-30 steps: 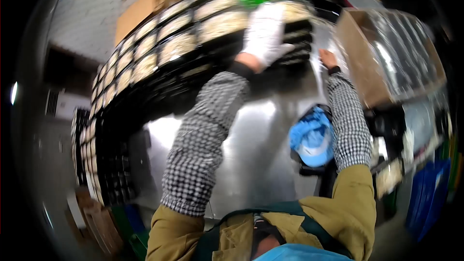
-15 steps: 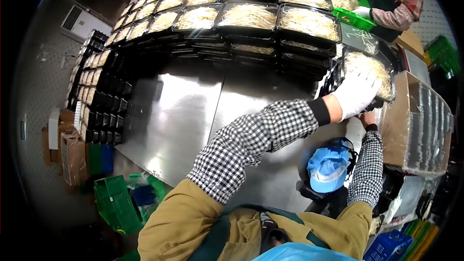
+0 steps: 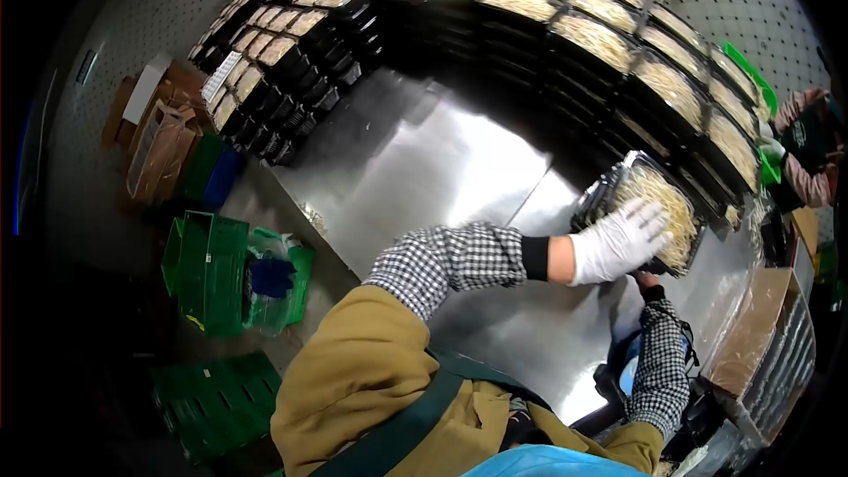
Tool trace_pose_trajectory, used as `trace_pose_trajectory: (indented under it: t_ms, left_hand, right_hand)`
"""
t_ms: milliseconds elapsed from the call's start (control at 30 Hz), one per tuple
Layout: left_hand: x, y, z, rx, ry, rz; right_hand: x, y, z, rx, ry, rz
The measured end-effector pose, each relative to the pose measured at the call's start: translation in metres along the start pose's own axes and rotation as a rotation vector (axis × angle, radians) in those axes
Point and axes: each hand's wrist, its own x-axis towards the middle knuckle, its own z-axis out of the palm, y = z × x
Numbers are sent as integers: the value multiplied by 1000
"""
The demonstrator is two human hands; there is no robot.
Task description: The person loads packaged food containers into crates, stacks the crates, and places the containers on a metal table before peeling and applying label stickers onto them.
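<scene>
- L hand (image 3: 621, 243): white glove, palm down, fingers stretched out over food pack (image 3: 669, 203); grip open, touching pack top, not curled round it
- R hand (image 3: 648, 280): bare, at near edge of same pack; fingers mostly hidden, can't tell if grip open or closed
- food pack: black tray w/ pale stringy food, R part of table (image 3: 397, 159), just beside near side of pack stacks (image 3: 592, 40); can't tell if btm touches table
- pack stacks: several layers high, curved row along far edge, same pale food showing in top ones
- 2nd group of stacks (image 3: 283, 44) at far L
- both forearms in b/w checked sleeves
- blue cap (image 3: 629, 367): by R forearm, partly hidden
- cardboard box (image 3: 751, 331): near R, w/ clear-wrapped black items (image 3: 782, 362)
- green crate (image 3: 212, 274) + another green crate (image 3: 216, 402): L of table, below it
- co-worker (image 3: 808, 184): far R edge, patterned sleeves, gloved hand (image 3: 772, 150) near green bin (image 3: 740, 64)
</scene>
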Motion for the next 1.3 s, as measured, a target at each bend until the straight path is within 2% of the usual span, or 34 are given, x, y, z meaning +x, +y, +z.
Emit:
trace_pose_trajectory:
  t_ms: [67,133,200,233,300,333,400,533,567,600,667,733,800,900,967,1067,1100,1133,1167,1200,1233,1300]
  left_hand:
    - [-33,-45,-37,-42,45,70]
    - [-64,-94,-74,55,45,80]
    - [-96,-143,-122,-124,97,-47]
    - [-116,-177,-136,-30,48,6]
    - [-144,-238,-170,74,18,-52]
    - [-161,-265,-189,103,6,-94]
    - [-191,-334,-217,105,3,-116]
    - [-225,-452,-267,146,89,-105]
    - [-236,-474,-280,168,92,-175]
    - [-246,-492,-292,187,94,-246]
    - [-262,-523,-317,228,64,-334]
    - [-279,-554,-327,263,90,-297]
    - [-278,-565,-333,231,104,-253]
    - [-280,-572,-326,231,75,-273]
    - [-285,-572,-319,337,67,-331]
    - [-270,-555,-327,447,71,-326]
    - [-261,-544,-328,344,201,-234]
    - [-256,-541,-325,366,204,-288]
    - [-254,-541,-318,322,297,-264]
    - [-250,-538,-313,383,284,-285]
    - [-241,-522,-310,530,382,-255]
    - [-218,-492,-297,471,432,-230]
  right_hand:
    - [40,-46,27,-4,-15,-141]
    - [87,-97,58,209,4,-154]
    - [148,-152,101,909,69,31]
    - [176,-187,105,684,150,-25]
    - [231,-260,115,201,342,-70]
    - [256,-292,127,511,398,66]
    - [326,-335,160,573,440,-44]
    - [423,-454,169,476,455,137]
    - [436,-486,167,421,442,170]
    - [447,-514,167,363,426,204]
    - [478,-553,173,448,378,280]
    - [500,-580,182,420,469,201]
    - [507,-606,172,432,561,247]
    - [513,-588,188,530,592,141]
    - [478,-591,180,1088,437,152]
    - [430,-567,162,1125,387,208]
    - [398,-546,161,1163,385,107]
    - [372,-527,154,1208,373,169]
    - [336,-507,137,1135,430,186]
    - [304,-490,122,1062,474,202]
    - [284,-455,107,975,600,172]
    - [236,-370,100,864,900,158]
